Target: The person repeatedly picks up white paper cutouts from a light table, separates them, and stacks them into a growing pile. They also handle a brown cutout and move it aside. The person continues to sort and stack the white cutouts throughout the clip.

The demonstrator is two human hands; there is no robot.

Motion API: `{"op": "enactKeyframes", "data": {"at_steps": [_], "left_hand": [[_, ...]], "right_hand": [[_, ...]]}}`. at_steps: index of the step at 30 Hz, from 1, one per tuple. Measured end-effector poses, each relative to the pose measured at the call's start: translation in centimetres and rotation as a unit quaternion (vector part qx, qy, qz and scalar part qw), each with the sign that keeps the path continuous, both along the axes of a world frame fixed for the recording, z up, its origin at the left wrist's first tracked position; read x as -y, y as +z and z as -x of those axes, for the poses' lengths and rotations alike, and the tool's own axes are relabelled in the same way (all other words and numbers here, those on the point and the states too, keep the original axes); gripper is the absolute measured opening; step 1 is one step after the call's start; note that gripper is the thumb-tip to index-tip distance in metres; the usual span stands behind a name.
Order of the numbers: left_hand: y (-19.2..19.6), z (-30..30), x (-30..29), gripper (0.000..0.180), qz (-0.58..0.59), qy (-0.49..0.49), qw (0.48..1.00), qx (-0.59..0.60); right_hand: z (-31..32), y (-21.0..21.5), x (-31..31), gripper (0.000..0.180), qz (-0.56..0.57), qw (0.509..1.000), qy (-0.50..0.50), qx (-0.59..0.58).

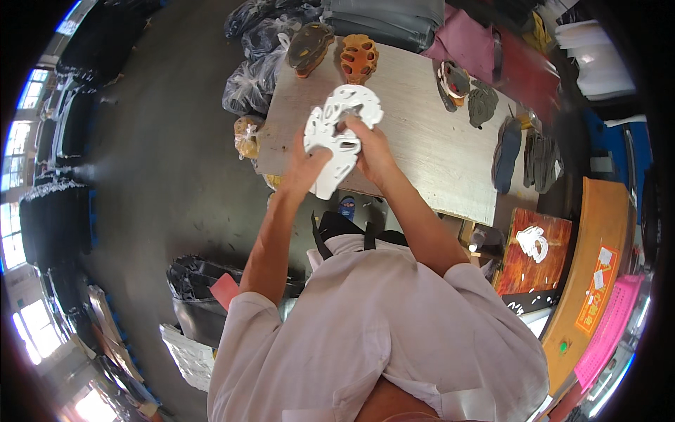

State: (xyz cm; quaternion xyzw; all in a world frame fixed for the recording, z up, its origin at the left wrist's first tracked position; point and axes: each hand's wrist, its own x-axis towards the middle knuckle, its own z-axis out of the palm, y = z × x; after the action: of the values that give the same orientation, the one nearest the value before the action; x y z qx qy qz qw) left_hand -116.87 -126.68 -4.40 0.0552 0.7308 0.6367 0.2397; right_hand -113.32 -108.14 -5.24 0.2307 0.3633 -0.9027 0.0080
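Observation:
Above the near left part of the table, I hold a stack of white sole-shaped pieces (325, 126) with cut-out holes. My left hand (304, 169) grips its near left side, thumb on top. At its right side my right hand (374, 151) is closed on the stack, with thumb and fingers at the cut-outs near its middle. The pieces' undersides and some fingertips are hidden. Just beyond lie an orange-brown stack of similar cut-out pieces (349, 70) and a dark brown stack (310, 48).
On the pale table (415, 133) are grey cut-out pieces (483, 104) and blue-grey sole shapes (506, 155). Tied plastic bags (246, 88) stand along its left side. At right, white pieces (533, 243) lie on a reddish board (555, 260) beside an orange machine (598, 232).

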Motion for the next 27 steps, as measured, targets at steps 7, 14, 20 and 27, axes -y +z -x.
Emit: {"op": "enactKeyframes", "data": {"at_steps": [7,14,20,27], "left_hand": [[-1.7,-0.4,1.2,0.117,0.211,-0.006,0.97,-0.12],[-1.5,-3.2,0.0,0.119,0.392,-0.064,0.9,-0.181],[-2.3,-5.2,-1.0,0.124,0.419,-0.077,0.873,-0.236],[-3.7,-5.5,-0.5,0.119,0.448,-0.064,0.85,-0.27]], "right_hand": [[-3.5,-3.0,-2.5,0.044,-0.191,0.959,0.137,0.156],[-5.0,-6.6,0.2,0.047,-0.108,0.982,0.145,0.044],[-8.0,-6.7,-0.2,0.038,-0.126,0.986,0.105,0.033],[-24.6,-13.1,-2.9,0.028,-0.13,0.979,0.078,0.139]]}}
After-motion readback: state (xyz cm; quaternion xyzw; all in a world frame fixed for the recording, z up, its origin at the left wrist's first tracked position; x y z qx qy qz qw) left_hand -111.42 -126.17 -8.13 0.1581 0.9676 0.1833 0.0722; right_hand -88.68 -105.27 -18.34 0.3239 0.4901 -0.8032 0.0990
